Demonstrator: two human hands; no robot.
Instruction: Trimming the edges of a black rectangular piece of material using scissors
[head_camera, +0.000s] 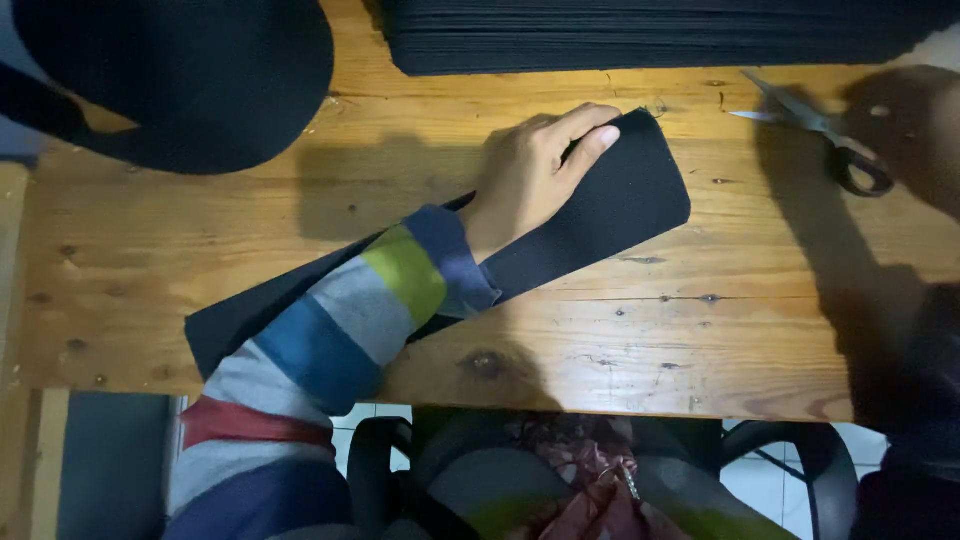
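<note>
Pressing flat with fingers extended, the left hand (530, 180) holds a black fabric strip (620, 200) down on the wooden counter (620, 340). Scissors (825, 135) lie well apart at far right. The right hand is out of view.

One hand (535, 175) in view, just the left, on one long black fabric strip (620, 200). One pair of scissors (825, 140) on the wooden table (650, 340). One stack of black sheets (650, 35) along the far edge, and one black cap (200, 80) at the corner.
</note>
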